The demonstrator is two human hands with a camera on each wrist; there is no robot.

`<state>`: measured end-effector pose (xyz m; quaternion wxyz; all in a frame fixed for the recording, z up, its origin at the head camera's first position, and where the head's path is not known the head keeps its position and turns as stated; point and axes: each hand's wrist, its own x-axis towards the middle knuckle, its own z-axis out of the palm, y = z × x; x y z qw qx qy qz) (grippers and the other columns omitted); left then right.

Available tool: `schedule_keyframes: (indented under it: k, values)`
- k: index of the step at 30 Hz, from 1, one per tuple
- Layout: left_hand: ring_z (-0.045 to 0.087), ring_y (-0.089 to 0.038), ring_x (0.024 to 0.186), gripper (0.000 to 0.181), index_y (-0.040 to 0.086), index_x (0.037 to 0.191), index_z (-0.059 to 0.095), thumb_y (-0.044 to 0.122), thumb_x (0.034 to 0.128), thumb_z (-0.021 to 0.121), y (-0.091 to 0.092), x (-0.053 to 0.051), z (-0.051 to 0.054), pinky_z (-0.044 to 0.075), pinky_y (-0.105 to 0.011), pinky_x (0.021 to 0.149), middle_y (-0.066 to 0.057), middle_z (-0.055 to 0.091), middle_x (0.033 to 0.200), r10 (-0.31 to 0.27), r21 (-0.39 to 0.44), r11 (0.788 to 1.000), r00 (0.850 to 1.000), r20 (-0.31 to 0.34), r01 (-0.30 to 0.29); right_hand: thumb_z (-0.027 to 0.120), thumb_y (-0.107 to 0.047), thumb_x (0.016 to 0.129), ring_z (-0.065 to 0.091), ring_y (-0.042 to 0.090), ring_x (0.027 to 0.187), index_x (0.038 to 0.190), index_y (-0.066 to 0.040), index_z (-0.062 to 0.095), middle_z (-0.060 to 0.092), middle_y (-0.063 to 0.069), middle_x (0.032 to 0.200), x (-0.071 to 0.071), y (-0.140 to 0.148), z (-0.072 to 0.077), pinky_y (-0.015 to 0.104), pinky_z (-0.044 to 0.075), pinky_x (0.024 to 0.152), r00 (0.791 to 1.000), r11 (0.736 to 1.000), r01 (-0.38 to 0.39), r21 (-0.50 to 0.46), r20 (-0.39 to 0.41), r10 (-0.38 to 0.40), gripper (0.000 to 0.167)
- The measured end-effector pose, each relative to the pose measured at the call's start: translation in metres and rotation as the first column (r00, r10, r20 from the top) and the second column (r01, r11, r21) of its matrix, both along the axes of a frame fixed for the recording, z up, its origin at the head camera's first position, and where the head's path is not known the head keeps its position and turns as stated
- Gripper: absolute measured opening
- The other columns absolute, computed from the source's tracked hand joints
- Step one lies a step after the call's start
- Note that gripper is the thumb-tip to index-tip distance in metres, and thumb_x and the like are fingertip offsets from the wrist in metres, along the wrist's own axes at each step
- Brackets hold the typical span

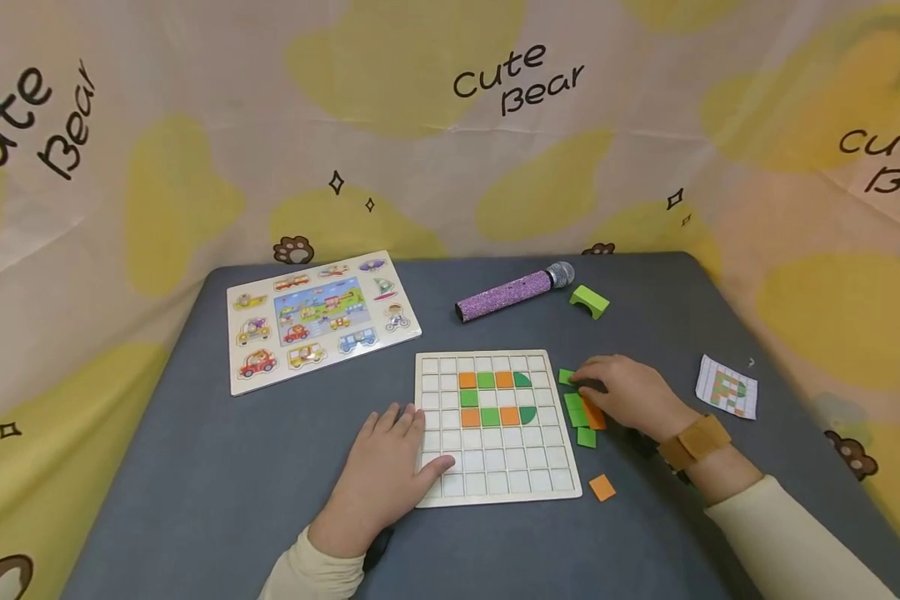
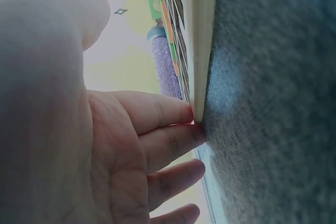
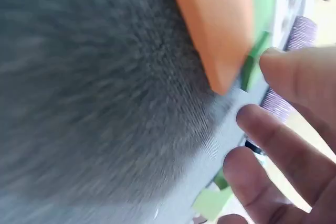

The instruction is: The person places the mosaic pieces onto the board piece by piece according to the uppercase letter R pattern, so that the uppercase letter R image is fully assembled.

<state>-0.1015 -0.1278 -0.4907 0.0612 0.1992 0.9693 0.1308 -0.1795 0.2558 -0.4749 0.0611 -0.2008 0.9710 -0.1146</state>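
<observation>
My left hand rests at the left edge of a white grid board, thumb over its lower-left squares; in the left wrist view straight fingertips touch the board's side. Orange, green and dark green tiles fill squares in the board's upper part. To its right, my right hand hovers over loose tiles, fingertips beside a green tile. The right wrist view shows the fingers apart and slightly bent, the thumb near a green tile and an orange tile, nothing visibly held.
A vehicle picture puzzle lies at the back left. Behind the board are a purple microphone and a green arch block. A small pattern card lies at the right, and a lone orange tile near the board's lower-right corner.
</observation>
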Motion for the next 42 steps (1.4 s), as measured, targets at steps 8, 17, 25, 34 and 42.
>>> schedule_keyframes:
  k: [8,17,25,34,42]
  values:
    - [0.045,-0.043,0.147,0.084,-0.005,0.150,0.058,0.065,0.1032,0.058,0.001,0.001,-0.003,0.034,-0.062,0.120,-0.022,0.054,0.155,0.001,0.009,1.000,1.000,0.013,-0.001,0.084,-0.014,0.090,0.070,0.021,0.091,0.104,-0.011,0.085,0.078,0.003,0.104,-0.010,-0.030,0.005,0.045,0.063,0.079,0.995,0.999,-0.050,0.005,-0.090,0.050,0.014]
    - [0.047,-0.042,0.146,0.083,-0.004,0.149,0.059,0.065,0.1031,0.057,0.005,-0.002,0.000,0.035,-0.061,0.120,-0.022,0.055,0.154,-0.024,0.007,1.000,0.999,-0.035,0.024,0.088,-0.020,0.091,0.073,0.021,0.104,0.105,-0.015,0.086,0.079,-0.001,0.110,0.002,-0.051,0.018,0.046,0.063,0.088,0.969,0.978,-0.195,-0.081,-0.171,0.179,0.015]
    - [0.047,-0.042,0.146,0.083,-0.004,0.149,0.058,0.065,0.1033,0.056,0.005,-0.003,-0.001,0.035,-0.060,0.120,-0.022,0.055,0.155,-0.022,-0.004,1.000,0.999,-0.024,0.022,0.087,-0.018,0.092,0.071,0.022,0.108,0.104,-0.016,0.087,0.078,-0.002,0.113,0.003,-0.055,0.005,0.048,0.061,0.093,0.979,0.974,-0.181,-0.138,-0.120,0.165,0.012]
    - [0.047,-0.043,0.146,0.083,-0.005,0.149,0.059,0.065,0.1031,0.057,0.003,-0.003,0.000,0.035,-0.061,0.120,-0.022,0.055,0.154,-0.019,-0.014,1.000,0.999,-0.028,0.019,0.089,-0.017,0.089,0.072,0.025,0.106,0.103,-0.014,0.087,0.079,0.002,0.114,0.005,-0.051,0.002,0.048,0.062,0.090,0.974,0.975,-0.186,-0.120,-0.150,0.167,0.014]
    - [0.046,-0.043,0.147,0.084,-0.004,0.149,0.059,0.066,0.1034,0.056,0.000,-0.001,0.000,0.034,-0.061,0.120,-0.022,0.055,0.155,-0.009,-0.024,1.000,1.000,-0.015,0.009,0.090,-0.016,0.088,0.073,0.023,0.105,0.103,-0.014,0.087,0.079,0.001,0.113,0.002,-0.052,-0.002,0.047,0.062,0.088,0.968,0.970,-0.208,-0.125,-0.170,0.186,0.015]
